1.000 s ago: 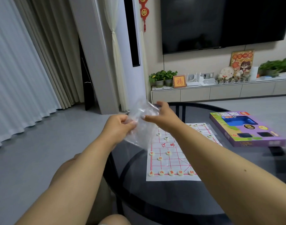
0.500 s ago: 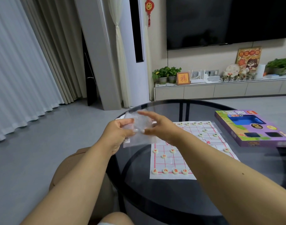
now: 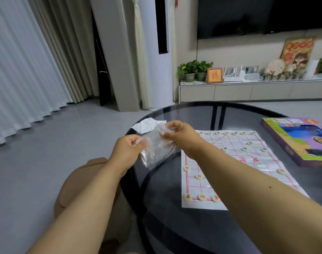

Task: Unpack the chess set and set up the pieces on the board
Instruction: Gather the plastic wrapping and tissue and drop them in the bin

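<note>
Two hands hold one clear plastic bag [image 3: 157,150] in the air over the near-left edge of the round glass table [image 3: 229,226]. The left hand [image 3: 126,154] pinches the bag's left side between curled fingers and thumb, and the right hand [image 3: 182,137] pinches its upper right part, fingertips bent in on the film; the bag hangs crumpled between them and looks slack, its contents too hard to make out. On the table, just right of the bag, lies the white paper chess board [image 3: 237,167] with its red grid, partly crossed by the right forearm. Round cream chess pieces [image 3: 202,197] sit on it: a row along the near edge, a few one step in, a row along the far edge, and some scattered toward the right. Right of the board, near the table's right rim, lies a purple game box [image 3: 301,143]. Beyond the bag, at the table's far-left rim, rests a crumpled white sheet [image 3: 147,125].
</note>
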`<state>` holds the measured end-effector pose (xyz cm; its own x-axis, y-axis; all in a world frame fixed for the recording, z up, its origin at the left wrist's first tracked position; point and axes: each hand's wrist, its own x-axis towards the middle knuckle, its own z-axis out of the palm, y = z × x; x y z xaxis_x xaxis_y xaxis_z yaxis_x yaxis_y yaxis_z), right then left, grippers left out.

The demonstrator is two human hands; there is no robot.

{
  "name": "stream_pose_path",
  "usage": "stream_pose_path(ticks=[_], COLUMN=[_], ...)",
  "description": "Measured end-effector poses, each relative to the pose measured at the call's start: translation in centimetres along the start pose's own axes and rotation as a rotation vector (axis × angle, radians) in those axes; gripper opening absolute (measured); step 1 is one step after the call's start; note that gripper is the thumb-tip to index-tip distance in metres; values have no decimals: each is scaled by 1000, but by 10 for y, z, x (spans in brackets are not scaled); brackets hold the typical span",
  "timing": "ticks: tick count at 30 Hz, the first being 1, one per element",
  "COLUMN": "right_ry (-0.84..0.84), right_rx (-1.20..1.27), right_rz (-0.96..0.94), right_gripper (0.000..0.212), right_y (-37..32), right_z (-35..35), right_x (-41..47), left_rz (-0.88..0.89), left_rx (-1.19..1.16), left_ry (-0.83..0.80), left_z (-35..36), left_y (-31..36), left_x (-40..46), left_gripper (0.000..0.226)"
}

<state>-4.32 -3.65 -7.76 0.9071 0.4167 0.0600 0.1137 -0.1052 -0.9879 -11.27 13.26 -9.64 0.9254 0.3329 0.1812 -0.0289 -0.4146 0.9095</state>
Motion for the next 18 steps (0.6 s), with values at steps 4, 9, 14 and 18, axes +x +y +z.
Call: stream_pose_path(ticks=[4,9,14,18], right_ry=[-62,-50,-123,-144], right_rx=[17,-101,-109,-57], right_rz=[32,43,-64,40], right_gripper=[36,65,43,23], right_y=[2,17,44,55], right_z=[8,14,28,31], right_x=[18,36,44,68], left_rz=[11,-37,-148,-145], left_rx=[-292,-411,-475,-300], left_ry=[-366,-113,-47,-152], left_z=[-3,6,13,-3], left_y=[-3,-19,-46,-60], left_x=[6,27,47,58], left_gripper=[52,38,45,56])
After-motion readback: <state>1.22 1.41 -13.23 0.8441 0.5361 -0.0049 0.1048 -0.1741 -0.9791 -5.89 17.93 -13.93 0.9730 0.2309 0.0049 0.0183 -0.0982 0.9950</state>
